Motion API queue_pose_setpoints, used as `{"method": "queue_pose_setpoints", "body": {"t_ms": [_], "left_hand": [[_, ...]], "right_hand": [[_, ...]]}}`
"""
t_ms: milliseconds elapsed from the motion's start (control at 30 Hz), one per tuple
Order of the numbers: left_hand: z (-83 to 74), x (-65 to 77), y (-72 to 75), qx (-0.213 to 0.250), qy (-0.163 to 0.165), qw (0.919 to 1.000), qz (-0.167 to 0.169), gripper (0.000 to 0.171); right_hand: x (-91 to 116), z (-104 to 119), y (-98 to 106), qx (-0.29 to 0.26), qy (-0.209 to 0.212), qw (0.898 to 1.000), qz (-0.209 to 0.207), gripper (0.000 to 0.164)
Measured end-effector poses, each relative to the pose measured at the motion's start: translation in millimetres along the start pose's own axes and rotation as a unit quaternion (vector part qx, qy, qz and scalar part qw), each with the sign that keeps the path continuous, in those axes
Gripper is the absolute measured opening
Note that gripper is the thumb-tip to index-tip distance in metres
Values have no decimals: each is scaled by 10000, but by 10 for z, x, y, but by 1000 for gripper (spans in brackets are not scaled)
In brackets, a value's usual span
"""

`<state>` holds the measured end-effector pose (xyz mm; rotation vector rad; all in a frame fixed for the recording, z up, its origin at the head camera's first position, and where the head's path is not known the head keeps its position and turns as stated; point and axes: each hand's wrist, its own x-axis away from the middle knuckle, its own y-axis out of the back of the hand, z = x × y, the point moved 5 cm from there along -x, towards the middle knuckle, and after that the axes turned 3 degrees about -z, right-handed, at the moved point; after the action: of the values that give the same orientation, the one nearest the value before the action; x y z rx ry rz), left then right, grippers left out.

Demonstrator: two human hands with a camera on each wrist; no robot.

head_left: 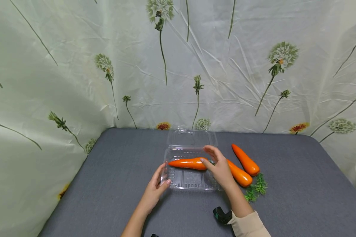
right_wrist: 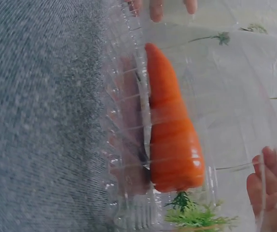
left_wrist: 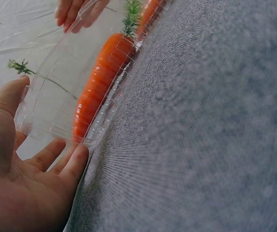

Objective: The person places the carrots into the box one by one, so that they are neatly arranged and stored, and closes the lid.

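A clear plastic box (head_left: 192, 180) stands on the grey table with its lid flipped back. Inside lies an orange carrot (head_left: 185, 163), its thin tip toward the left end and its green top (right_wrist: 196, 215) toward the right. My left hand (head_left: 155, 187) holds the box's left end, thumb at the rim and fingers along the outer wall. Over the carrot's thick end hovers my right hand (head_left: 220, 168), fingers spread and slightly bent with nothing between them. In the right wrist view, those fingers (right_wrist: 271, 181) show apart from the carrot.
Two more carrots, one nearer (head_left: 240, 175) and one farther (head_left: 245, 160), lie right of the box with green tops (head_left: 260, 184) toward me. The open lid (head_left: 192, 138) reaches the table's back edge, against a flowered curtain (head_left: 130, 69). A black wrist device (head_left: 222, 215) is by the right sleeve.
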<state>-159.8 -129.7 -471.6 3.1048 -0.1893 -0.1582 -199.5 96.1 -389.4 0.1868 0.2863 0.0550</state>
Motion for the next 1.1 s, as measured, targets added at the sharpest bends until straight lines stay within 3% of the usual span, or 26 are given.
{"method": "queue_pose_setpoints", "body": {"t_ms": [167, 500, 833, 1100], "left_hand": [[9, -7, 5, -80, 76, 9999, -21, 63], [-7, -2, 4, -68, 76, 9999, -20, 62], [-5, -2, 8, -171, -7, 9998, -36, 63], [-1, -1, 12, -191, 83, 9998, -49, 62]], "right_hand": [[41, 139, 68, 30, 216, 9995, -206, 45], [128, 185, 269, 212, 542, 9950, -807, 47], [182, -83, 507, -201, 702, 9861, -1491, 46], [255, -178, 665, 104, 830, 9790, -1858, 47]]}}
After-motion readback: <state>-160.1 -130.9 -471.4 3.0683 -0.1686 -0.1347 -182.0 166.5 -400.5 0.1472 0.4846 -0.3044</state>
